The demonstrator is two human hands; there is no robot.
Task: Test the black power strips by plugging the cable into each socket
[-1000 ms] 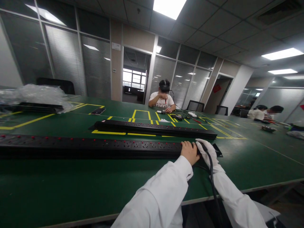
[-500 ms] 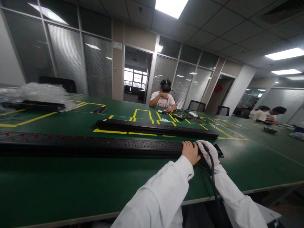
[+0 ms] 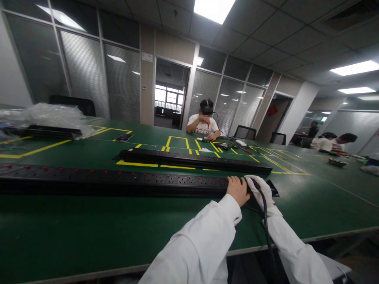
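A long black power strip [image 3: 118, 183] with a row of sockets and small red buttons lies along the near part of the table. My left hand [image 3: 237, 190], bare, has its fingers wrapped over the right end of this strip. Just beside it, my right hand [image 3: 262, 191] in a white glove is closed at the same end, around where the thick black power cord [image 3: 265, 221] comes out. That cord hangs down over the table's front edge. My fingers hide the strip's end and the cord's entry.
Behind lies a second black power strip [image 3: 195, 159]. A dark flat piece [image 3: 272, 188] sits right of my glove. Clear plastic wrap [image 3: 50, 118] and a phone [image 3: 124, 137] are at left. Across the green table [image 3: 103, 232] sits a person [image 3: 204, 122] near cables.
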